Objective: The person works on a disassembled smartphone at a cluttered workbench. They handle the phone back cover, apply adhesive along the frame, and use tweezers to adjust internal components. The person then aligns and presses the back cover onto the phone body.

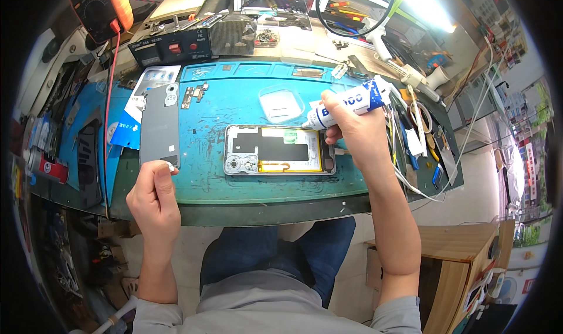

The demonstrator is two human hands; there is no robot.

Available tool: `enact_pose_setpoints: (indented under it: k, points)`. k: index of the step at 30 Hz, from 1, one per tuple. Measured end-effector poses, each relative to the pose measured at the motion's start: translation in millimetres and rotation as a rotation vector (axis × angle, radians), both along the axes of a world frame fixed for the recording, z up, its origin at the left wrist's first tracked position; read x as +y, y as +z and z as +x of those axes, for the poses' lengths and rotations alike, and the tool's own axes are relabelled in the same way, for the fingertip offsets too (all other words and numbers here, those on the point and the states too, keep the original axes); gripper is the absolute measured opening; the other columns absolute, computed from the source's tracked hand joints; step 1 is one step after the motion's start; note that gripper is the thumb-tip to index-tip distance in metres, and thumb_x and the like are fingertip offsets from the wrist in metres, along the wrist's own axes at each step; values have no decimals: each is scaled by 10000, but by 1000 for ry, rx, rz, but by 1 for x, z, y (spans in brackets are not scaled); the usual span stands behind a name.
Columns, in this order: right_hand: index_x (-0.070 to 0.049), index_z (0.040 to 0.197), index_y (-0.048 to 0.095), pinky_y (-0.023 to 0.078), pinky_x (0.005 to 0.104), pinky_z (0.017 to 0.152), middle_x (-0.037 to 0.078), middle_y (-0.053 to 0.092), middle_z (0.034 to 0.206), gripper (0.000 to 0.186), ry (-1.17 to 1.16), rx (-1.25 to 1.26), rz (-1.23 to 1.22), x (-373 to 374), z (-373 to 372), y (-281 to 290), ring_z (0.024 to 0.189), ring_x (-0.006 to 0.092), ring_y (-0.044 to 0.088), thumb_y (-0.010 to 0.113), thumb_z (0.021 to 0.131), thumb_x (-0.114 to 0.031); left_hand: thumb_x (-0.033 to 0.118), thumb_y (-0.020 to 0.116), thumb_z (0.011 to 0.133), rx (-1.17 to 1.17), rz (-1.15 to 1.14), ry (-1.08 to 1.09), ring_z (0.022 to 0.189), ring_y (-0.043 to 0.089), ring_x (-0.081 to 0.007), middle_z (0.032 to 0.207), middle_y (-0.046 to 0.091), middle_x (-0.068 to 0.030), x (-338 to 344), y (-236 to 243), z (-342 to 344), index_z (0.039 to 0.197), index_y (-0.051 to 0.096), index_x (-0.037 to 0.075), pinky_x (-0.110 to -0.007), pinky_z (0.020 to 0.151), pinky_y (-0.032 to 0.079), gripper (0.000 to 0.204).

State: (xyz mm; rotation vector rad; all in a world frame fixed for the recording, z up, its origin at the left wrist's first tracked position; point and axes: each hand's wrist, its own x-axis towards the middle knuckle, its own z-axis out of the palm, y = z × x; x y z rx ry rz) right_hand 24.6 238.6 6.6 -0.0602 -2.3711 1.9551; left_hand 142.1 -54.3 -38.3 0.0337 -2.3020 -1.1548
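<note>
My right hand (pixel 352 123) grips a white-and-blue tube (pixel 366 97), tilted with its nozzle just over the upper edge of an opened phone (pixel 280 149), whose yellow-edged battery and internal plates show. My left hand (pixel 157 196) is closed, a small white piece (pixel 173 169) pinched at its fingertips, perhaps a cap. It is at the lower end of a detached grey phone back (pixel 158 123). A small circuit board (pixel 193 95) sits right of that back, and a clear plastic dish (pixel 280 104) is above the phone on the blue mat (pixel 205 184).
A black power unit (pixel 170 50) and a multimeter (pixel 99 9) stand at the back left. A ring magnifier (pixel 355 29) is at the back right, with pliers (pixel 434 147), tools and cables along the mat's right side. A wooden cabinet (pixel 434 246) is at lower right.
</note>
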Motion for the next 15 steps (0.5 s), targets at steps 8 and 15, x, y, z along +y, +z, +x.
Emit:
enact_pose_setpoints:
  k: [8,15]
  points:
    - [26,926,706,500,246,451,82,700,767,251,-17,-9,-7,5,1,1,507,100,585,751,894,-219,211,496,1066,22,-2,11,543,351,-34,649,474,18,2,0,-1,880,579,6,-240,495,259,289]
    - [30,931,699,500,251,454,86,692,763,253,-17,-4,-26,9,1,1,508,103,584,750,892,-215,247,465,1080,57,-15,22,532,283,-13,592,349,65,4,-3,-4,876,580,15,-238,488,183,329]
